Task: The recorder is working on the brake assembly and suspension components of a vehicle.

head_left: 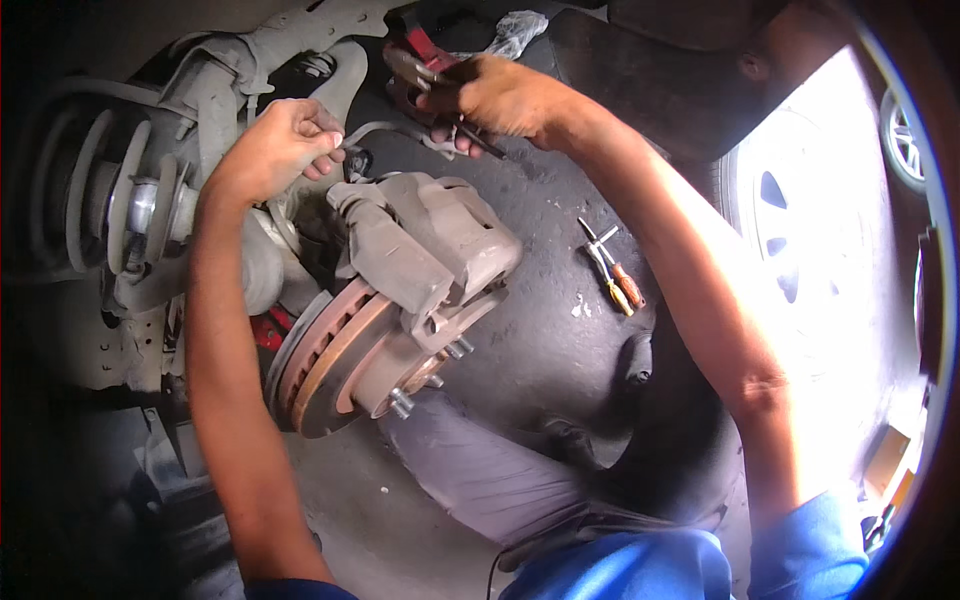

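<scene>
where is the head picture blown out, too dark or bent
In the head view, glare bleaches the larger wheel at right; the head view's far left is dark, dimming the coil spring's outer end; in the head view, shadow beneath the right hand obscures what it grips; fisheye bending shows along the head view's right edge.

Dusty metal, glossy plastic, creased cloth

The brake caliper (440, 235) is rough cast metal, matt and dusty. On the brake disc (325, 385) the metal turns rusty along the edge, while the wheel studs (401, 403) shine brighter. The held tool (412, 72) looks like dull, worn metal; the curved hose (385, 127) beside it is matt. The coil spring (128, 195) wears a dusty coat. Two screwdrivers (618, 296) have slim metal shafts and glossy handles — plastic, by their look. Clothwise, the trousers (480, 470) are thin and creased, the blue sleeve (810, 550) smooth.
</scene>
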The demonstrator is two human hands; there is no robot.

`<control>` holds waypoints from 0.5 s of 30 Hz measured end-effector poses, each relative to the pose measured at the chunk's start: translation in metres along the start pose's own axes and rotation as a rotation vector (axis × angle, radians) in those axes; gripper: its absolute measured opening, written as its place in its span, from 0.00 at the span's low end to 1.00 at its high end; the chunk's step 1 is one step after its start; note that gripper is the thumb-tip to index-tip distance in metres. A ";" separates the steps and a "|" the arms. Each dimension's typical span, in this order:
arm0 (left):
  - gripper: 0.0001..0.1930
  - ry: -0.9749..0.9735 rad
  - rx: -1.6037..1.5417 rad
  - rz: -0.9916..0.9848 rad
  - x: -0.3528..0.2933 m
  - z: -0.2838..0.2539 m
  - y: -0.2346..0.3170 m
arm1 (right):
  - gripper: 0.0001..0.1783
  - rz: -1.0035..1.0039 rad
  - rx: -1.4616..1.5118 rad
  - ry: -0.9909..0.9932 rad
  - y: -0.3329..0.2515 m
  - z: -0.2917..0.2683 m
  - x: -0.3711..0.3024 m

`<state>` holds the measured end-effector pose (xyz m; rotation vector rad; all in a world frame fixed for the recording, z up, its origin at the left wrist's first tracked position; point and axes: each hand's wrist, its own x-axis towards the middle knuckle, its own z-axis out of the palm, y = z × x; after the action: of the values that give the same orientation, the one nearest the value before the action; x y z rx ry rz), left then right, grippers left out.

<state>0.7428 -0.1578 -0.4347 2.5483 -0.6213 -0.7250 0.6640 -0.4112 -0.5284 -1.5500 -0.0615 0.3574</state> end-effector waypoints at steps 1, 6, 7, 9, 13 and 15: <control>0.11 0.002 -0.058 0.036 -0.001 -0.001 -0.004 | 0.17 -0.013 0.000 0.005 0.000 0.007 0.001; 0.10 0.000 -0.151 0.129 0.003 0.004 -0.003 | 0.15 0.109 0.425 0.118 0.027 0.040 0.028; 0.10 0.000 -0.154 0.130 0.002 0.006 -0.002 | 0.17 0.144 0.547 0.224 0.032 0.047 0.035; 0.10 -0.034 -0.109 0.152 0.001 0.006 0.004 | 0.20 0.141 0.632 0.168 0.033 0.051 0.051; 0.14 -0.056 -0.138 0.102 -0.001 0.004 0.011 | 0.14 0.040 0.892 0.242 0.023 0.063 0.084; 0.16 -0.062 -0.174 0.059 0.004 0.009 0.022 | 0.16 0.000 0.769 0.186 0.019 0.052 0.091</control>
<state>0.7339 -0.1804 -0.4321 2.3470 -0.6218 -0.8035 0.7329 -0.3373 -0.5619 -0.8138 0.2021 0.1969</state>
